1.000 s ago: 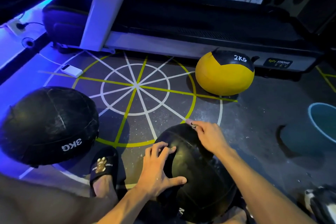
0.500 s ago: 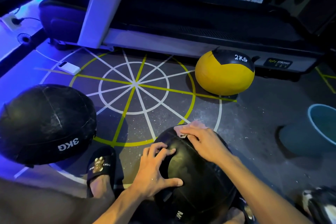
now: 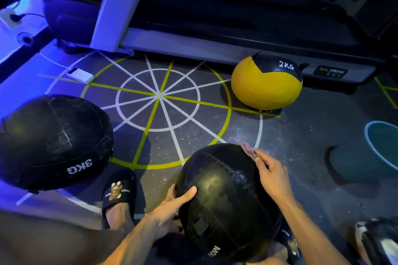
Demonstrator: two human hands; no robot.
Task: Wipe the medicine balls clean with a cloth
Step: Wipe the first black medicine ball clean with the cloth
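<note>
Hands (image 3: pixel 167 211) (image 3: pixel 270 175) grip black ball (image 3: pixel 224 198) edges; marked floor (image 3: pixel 215 133) open beyond

The left hand (image 3: pixel 167 211) grips the near black ball's (image 3: pixel 224 200) left side; the right hand (image 3: pixel 270 175) presses a pale cloth (image 3: pixel 246 149) on its top. A 3KG ball (image 3: pixel 53 142) lies left, a yellow ball (image 3: pixel 266 90) beyond.
</note>
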